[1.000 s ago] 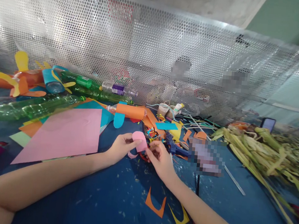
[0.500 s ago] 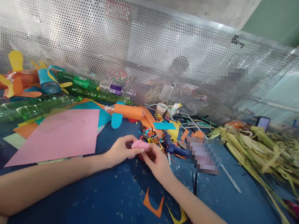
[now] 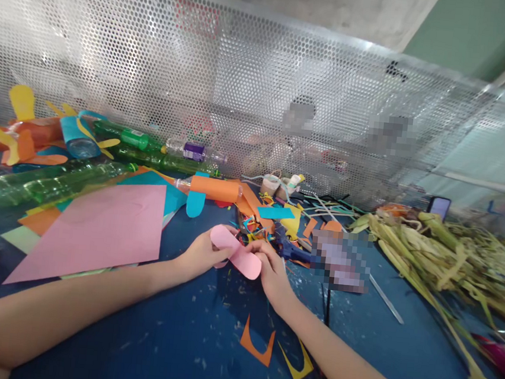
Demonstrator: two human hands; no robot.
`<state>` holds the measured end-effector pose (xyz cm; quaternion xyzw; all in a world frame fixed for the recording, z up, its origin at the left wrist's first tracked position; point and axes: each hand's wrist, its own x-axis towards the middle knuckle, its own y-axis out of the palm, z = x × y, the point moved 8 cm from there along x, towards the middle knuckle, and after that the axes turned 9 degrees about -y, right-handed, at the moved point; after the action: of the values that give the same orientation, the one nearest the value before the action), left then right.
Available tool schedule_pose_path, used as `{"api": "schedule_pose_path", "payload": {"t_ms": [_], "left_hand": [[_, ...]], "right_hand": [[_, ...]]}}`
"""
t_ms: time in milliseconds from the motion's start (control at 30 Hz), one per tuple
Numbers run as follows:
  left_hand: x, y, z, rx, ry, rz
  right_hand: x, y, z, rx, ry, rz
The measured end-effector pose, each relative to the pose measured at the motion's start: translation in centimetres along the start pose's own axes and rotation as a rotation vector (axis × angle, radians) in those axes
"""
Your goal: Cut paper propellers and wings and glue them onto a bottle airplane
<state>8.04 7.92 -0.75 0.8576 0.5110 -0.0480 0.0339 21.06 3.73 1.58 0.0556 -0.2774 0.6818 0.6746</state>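
Note:
Between my hands is a pink paper cutout [image 3: 245,261] with rounded ends, held a little above the blue table. My left hand [image 3: 204,253] pinches it from the left, thumb on top; a bit more pink shows under the fingers. On the other side my right hand [image 3: 271,272] grips its right part, with the fingertips partly hidden behind the paper. Just beyond the hands lie coloured paper scraps [image 3: 257,232] and a dark blue glue gun [image 3: 291,250]. A large pink sheet [image 3: 106,229] rests on other coloured sheets to the left.
Green plastic bottles [image 3: 56,185] and paper-decorated bottles [image 3: 81,137] lie at the left. An orange-wrapped bottle [image 3: 217,188] is behind my hands. Dried husks [image 3: 442,261] cover the right side. Orange [image 3: 259,345] and yellow offcuts [image 3: 298,364] lie in front. A perforated metal screen [image 3: 245,81] stands behind.
The pink cutout, folded over on itself before, now shows spread out as a long strip with rounded ends. My right hand has shifted slightly right and downward.

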Motion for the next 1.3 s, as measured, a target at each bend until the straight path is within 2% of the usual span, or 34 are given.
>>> {"api": "schedule_pose_path", "payload": {"t_ms": [200,433,533,700,800,967,1133,1300], "left_hand": [[-0.2,-0.4,-0.4,0.016,-0.006,-0.068],[-0.1,-0.4,-0.5,-0.015,0.033,-0.056],[0.0,-0.5,-0.4,0.027,0.022,-0.070],[-0.1,-0.2,-0.7,0.039,0.054,-0.008],[0.0,-0.4,-0.4,0.041,0.013,-0.035],[0.1,-0.5,0.1,0.010,-0.014,-0.052],[0.0,-0.3,0.0,-0.010,-0.004,-0.002],[0.1,-0.1,0.1,0.059,-0.008,0.007]], "right_hand": [[-0.2,-0.1,0.1,-0.023,0.036,-0.014],[0.0,0.7,-0.2,0.007,0.016,0.046],[0.0,0.7,-0.3,0.016,0.010,0.040],[0.0,0.8,-0.3,0.028,-0.012,0.026],[0.0,0.7,0.0,0.027,-0.016,0.009],[-0.1,0.1,-0.5,0.029,0.073,-0.047],[0.0,1.0,-0.3,0.073,0.029,0.062],[0.1,1.3,-0.3,0.062,0.015,0.092]]}}
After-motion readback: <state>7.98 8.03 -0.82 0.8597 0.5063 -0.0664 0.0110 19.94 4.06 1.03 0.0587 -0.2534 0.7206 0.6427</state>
